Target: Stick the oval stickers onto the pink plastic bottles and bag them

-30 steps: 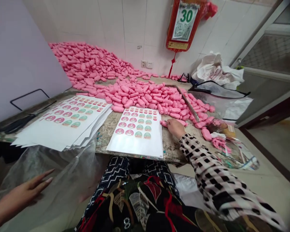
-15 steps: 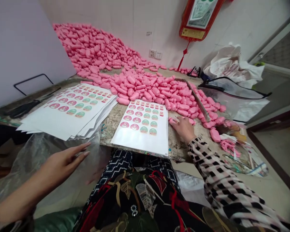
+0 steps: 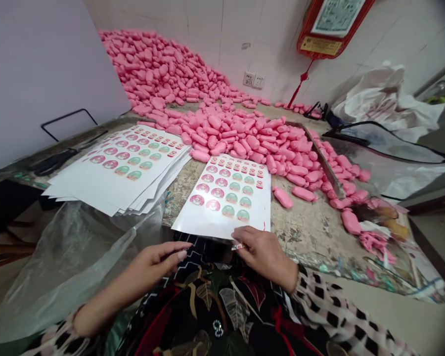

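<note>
My right hand [image 3: 263, 253] rests at the near edge of a single sticker sheet [image 3: 226, 198] with round pink and green labels. Its fingers are curled in a pinch on a small thing I cannot make out. My left hand [image 3: 159, 259] hovers over my patterned lap just left of it, fingers stretched out and holding nothing. One loose pink oblong piece [image 3: 283, 197] lies on the table right of the sheet. A big heap of the same pink pieces [image 3: 241, 136] covers the back of the worn table [image 3: 307, 232].
A stack of sticker sheets [image 3: 122, 168] lies at the left. A clear plastic bag [image 3: 70, 257] hangs below the table's left front. At the right are a wire-framed clear bag [image 3: 385, 143], white bags [image 3: 385, 94] and pink scraps [image 3: 374, 242]. A red calendar [image 3: 330, 24] hangs on the wall.
My right hand drew back from the pink pieces beside the sheet to the sheet's near edge. My left hand came up from the low left to my lap. The view tilted down.
</note>
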The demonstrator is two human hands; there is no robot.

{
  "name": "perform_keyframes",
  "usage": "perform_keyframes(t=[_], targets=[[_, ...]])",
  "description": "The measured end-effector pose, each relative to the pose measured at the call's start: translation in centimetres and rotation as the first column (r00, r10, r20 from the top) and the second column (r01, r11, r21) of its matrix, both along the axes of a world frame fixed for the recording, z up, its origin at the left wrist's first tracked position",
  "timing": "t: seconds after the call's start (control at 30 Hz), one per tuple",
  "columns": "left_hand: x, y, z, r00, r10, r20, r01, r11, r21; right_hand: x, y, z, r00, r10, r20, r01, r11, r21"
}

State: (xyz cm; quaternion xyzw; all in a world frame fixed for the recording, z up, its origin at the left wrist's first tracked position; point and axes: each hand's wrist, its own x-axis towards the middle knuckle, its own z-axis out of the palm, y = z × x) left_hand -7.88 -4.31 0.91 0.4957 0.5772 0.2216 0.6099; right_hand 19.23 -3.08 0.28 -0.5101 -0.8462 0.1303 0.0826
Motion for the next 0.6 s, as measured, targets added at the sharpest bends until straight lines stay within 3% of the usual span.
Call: perform_keyframes(t=[0.07, 0.17, 0.27, 0.33, 0.4, 0.47, 0.6], targets=[[1.9, -0.2, 0.2, 0.990, 0.015, 0.138, 0.005, 0.989, -0.145, -0.2, 0.1, 0.4, 0.999, -0.008, -0.034, 0.009, 0.999, 0.040], [5.0, 0.7, 0.3, 0.898, 0.203, 0.390, -0.107, 0.962, -0.252, -1.1, -0.1, 0.6, 0.999, -0.004, -0.046, 0.009, 0.993, 0.122], [7.3, 2.4, 0.1, 0.827, 0.342, 0.446, -0.233, 0.931, -0.283, -1.9, -0.5, 0.5, 0.996, 0.038, -0.086, -0.026, 0.990, 0.139], [8.1, 3.2, 0.0, 0.790, 0.437, 0.430, -0.341, 0.896, -0.284, -1.9, -0.7, 0.6, 0.975, 0.060, -0.212, -0.038, 0.993, 0.109], [8.1, 3.6, 0.2, 0.750, 0.500, 0.432, -0.411, 0.865, -0.288, -1.1, -0.6, 0.5, 0.914, 0.018, -0.406, 0.012, 0.997, 0.072], [7.1, 3.4, 0.8, 0.735, 0.507, 0.450, -0.415, 0.861, -0.293, 0.3, -0.3, 0.1, 0.808, -0.102, -0.581, 0.141, 0.990, 0.022], [2.7, 2.8, 3.3, 0.755, 0.569, 0.326, -0.510, 0.822, -0.254, 3.5, 0.5, -1.9, 0.575, -0.399, -0.714, 0.412, 0.895, -0.168]])
